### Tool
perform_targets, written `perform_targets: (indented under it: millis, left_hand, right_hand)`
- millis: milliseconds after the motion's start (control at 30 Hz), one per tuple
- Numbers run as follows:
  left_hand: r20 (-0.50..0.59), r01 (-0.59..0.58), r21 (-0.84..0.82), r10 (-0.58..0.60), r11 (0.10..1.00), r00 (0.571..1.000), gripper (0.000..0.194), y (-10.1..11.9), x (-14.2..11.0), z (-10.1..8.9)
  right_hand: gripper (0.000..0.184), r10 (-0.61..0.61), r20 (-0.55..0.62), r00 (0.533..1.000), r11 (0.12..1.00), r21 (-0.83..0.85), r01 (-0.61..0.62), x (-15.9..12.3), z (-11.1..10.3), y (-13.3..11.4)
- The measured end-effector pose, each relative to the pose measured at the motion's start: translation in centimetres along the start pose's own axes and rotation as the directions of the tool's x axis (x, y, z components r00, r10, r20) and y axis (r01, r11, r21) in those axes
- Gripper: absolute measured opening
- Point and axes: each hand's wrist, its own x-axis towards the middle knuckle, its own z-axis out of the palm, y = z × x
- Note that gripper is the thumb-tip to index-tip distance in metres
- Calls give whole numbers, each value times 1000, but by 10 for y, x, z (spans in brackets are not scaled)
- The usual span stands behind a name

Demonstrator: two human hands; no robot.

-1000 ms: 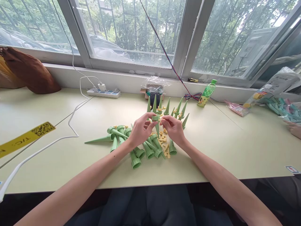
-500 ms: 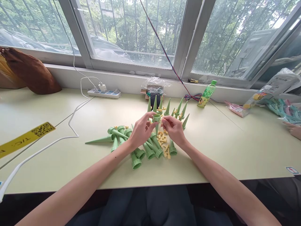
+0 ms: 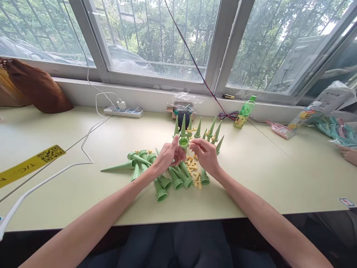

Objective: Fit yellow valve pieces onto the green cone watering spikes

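Observation:
My left hand [image 3: 169, 154] is closed round a green plastic watering spike [image 3: 183, 142], its round threaded mouth tipped toward me. Close to the rim on the right, my right hand [image 3: 205, 152] has its fingers pinched together; whatever lies between them is too small to make out. Below the hands lies a heap of small yellow valves [image 3: 192, 166]. More green spikes [image 3: 178, 182] lie in a loose pile at the left, mouths mostly toward me. Behind the hands, several spikes [image 3: 198, 128] stand point up, some with yellow valves fitted.
A green-capped drink bottle [image 3: 245, 112] stands at the back right. A power strip [image 3: 124, 111] and white cable [image 3: 90, 134] run along the back left. A small box with clear wrap [image 3: 184, 106] sits behind the spikes. Another person's hand [image 3: 348, 152] shows at the right edge.
The held spike has tilted so its mouth faces me more, and my left fingers have shifted lower around it. My right hand stays pinched beside the rim.

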Motion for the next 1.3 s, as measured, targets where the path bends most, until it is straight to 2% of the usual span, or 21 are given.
perform_targets:
  millis: [167, 433, 867, 1067, 1300]
  left_hand:
    - [18, 39, -30, -38, 999, 999, 72, -2, 0, -4]
    - [83, 17, -38, -14, 999, 996, 60, 0, -4, -5]
    - [102, -92, 184, 74, 979, 992, 34, -2, -5, -8]
    - [99, -137, 219, 117, 966, 988, 32, -2, -5, -7]
    - [78, -241, 259, 228, 935, 970, 34, -7, -2, -4]
  right_hand:
    - [21, 17, 15, 1000, 1000, 18, -17, -1, 2, 1]
    - [21, 42, -16, 999, 999, 29, -42, 1, 3, 3]
    - [23, 38, 4, 999, 998, 42, -38, 2, -1, 6]
    - [24, 44, 14, 999, 998, 47, -45, 2, -2, 6]
    - [21, 55, 15, 998, 996, 73, -55, 3, -2, 7]
